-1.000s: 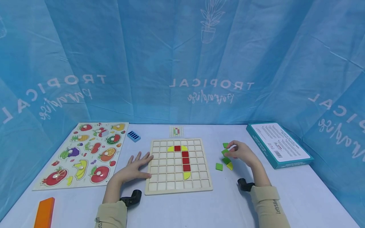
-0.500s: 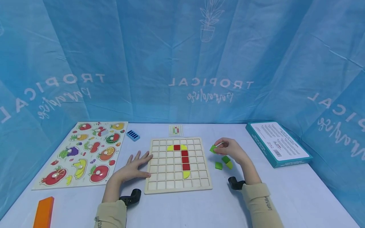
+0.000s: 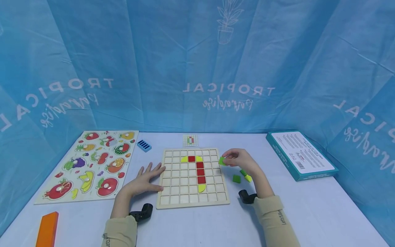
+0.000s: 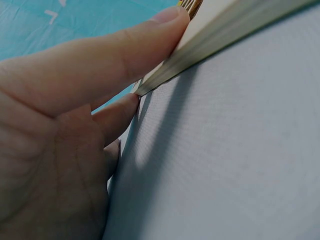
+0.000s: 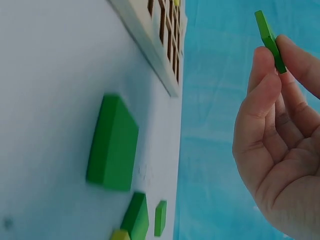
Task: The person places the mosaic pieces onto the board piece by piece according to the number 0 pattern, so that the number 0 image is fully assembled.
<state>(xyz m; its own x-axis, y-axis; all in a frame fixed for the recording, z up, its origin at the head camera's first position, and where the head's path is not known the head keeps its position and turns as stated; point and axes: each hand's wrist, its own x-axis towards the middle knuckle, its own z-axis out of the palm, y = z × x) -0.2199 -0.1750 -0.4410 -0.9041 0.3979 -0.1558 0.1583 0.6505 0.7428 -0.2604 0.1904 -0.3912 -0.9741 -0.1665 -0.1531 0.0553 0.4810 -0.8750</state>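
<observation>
My right hand [image 3: 242, 160] pinches a green square tile [image 3: 221, 161] between thumb and fingertips, near the right edge of a wooden grid board [image 3: 172, 202]. In the right wrist view the pinched tile [image 5: 270, 42] is raised above the table. My left hand [image 3: 143, 181] is spread, with its thumb and fingertips against the board's left edge; the left wrist view shows the thumb [image 4: 125, 55] on the rim. Red square tiles [image 3: 200, 172] and yellow curved tiles [image 3: 202, 187] sit in the grid cells. Beside my right hand lie loose green tiles [image 3: 236, 178] and a yellow piece [image 3: 248, 178].
Behind the board lies a small pattern card [image 3: 190, 140]. A fruit puzzle board [image 3: 92, 164], a blue slotted block [image 3: 144, 145] and an orange block [image 3: 47, 228] are on the left. A teal box [image 3: 302, 156] lies at the right. Blue curtain surrounds the table.
My right hand has picked up a green tile from the loose pieces and carried it left to the board's right edge. My left hand stays at the board's left edge.
</observation>
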